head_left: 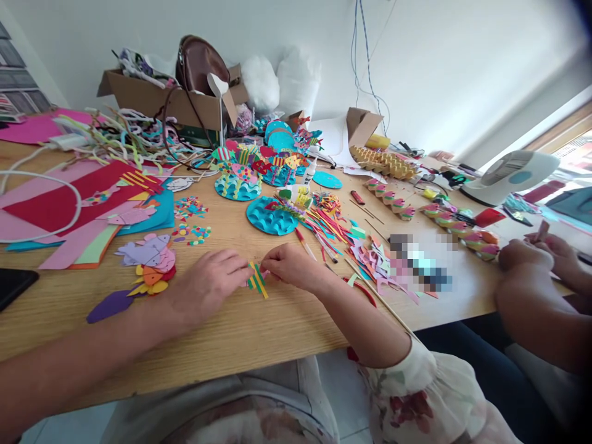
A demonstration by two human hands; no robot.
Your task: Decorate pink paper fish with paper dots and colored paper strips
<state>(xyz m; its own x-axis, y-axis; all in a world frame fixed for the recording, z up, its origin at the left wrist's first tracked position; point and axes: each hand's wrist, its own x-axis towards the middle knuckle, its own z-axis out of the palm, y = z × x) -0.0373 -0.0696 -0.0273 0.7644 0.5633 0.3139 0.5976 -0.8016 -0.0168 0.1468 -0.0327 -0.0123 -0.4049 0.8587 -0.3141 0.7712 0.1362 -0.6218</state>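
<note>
A small paper cutout with green and yellow stripes [258, 281] lies on the table between my two hands, bits of pink showing at its sides. My left hand [215, 280] reaches in from the left, its fingers closed on the cutout's left edge. From the other side my right hand [291, 266] pinches at its right edge, fingers curled; the exact grip is partly hidden. Left of my left hand are purple, pink, orange and yellow paper fish [150, 259]. Beyond the hands sits a blue wavy paper disc [272, 216], near coloured paper strips [319, 225].
Finished fish decorations [238, 176] stand farther back, near a glue bottle [309, 172]. Coloured sheets [55, 203] and a dark phone-like object [16, 288] are at left. A wooden stick [379, 299] and red-handled tool [367, 293] lie right. Another person's hands [531, 250] work at far right.
</note>
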